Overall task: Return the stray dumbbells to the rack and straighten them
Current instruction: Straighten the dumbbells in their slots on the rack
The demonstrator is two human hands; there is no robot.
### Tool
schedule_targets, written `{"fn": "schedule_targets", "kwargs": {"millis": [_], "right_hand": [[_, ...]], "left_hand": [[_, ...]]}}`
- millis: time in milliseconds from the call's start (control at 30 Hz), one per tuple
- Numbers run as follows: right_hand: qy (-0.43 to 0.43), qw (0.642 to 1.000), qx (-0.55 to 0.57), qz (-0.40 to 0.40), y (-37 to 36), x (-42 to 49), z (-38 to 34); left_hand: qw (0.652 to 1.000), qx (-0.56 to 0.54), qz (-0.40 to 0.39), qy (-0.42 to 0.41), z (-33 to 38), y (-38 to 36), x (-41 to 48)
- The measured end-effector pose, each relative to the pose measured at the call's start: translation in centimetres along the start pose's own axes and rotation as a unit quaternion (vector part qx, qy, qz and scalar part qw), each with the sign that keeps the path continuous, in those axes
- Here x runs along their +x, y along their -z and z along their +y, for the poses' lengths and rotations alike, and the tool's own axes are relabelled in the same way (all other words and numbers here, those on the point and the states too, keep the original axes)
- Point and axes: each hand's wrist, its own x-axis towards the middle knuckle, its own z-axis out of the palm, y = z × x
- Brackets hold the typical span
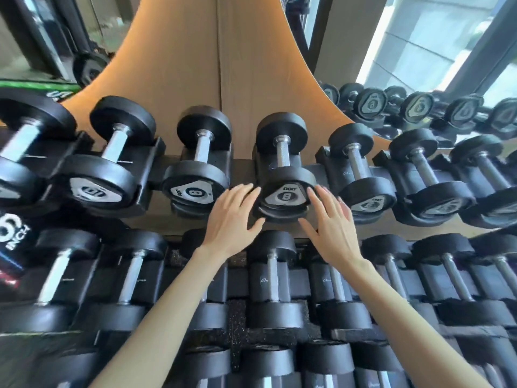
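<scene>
Dumbbell marked 8 [285,175] sits in its cradle [279,215] on the top tier of the rack [242,163], about mid-length, front head at the rack's front edge, label plate facing out. The plate looks rotated compared with the neighbouring 8 dumbbell [197,175] to its left, so the step is likely straightening.

Risks:
- Twisting the head with flat hands only: palms could slip on the rubber and the weight would stay crooked.
- Pulling toward the front edge while turning: the head could ride out of the cradle and drop onto the lower-tier dumbbells [271,264] or toward the person's feet.
- Fingers beside the head sit near the cradle lip, so there is a pinch risk if the dumbbell rolls or settles back.
- The gap to the neighbours on both sides is narrow, so knuckles could knock them.

Pose:
- Left hand [232,217] is released, fingers straight and together, just beside the left side of the front head. Contact looks light at most, cannot tell for sure.
- Right hand [331,222] is released too, fingers extended, tips at the right edge of the head, thumb spread toward the cradle.
- Neither hand grasps anything.
- Both forearms reach up from the bottom, angled inward.
</scene>
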Motion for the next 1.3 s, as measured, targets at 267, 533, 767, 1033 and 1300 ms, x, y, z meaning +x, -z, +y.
{"fn": "schedule_targets", "kwargs": {"millis": [267,533,767,1033,1300], "right_hand": [[0.005,0.996,0.012,-0.086,-1.1,-10.2,-4.3],[0.040,0.991,0.022,-0.125,0.4,-11.2,-7.5],[0.074,0.992,0.016,-0.104,-0.2,-7.5,-10.6],[0.051,0.993,0.023,-0.103,-3.0,0.7,-14.3],[0.046,0.995,0.055,-0.075,-5.6,12.2,-17.7]], "left_hand": [[0.983,0.097,-0.136,0.081,1.7,2.4,-13.9],[0.985,0.110,-0.080,0.109,-0.1,7.2,-17.4],[0.986,0.089,-0.071,0.123,-3.8,7.9,-15.9],[0.993,0.011,-0.036,0.112,-12.2,7.3,-10.3],[0.979,-0.166,-0.019,0.118,-19.8,4.1,-2.3]]}}
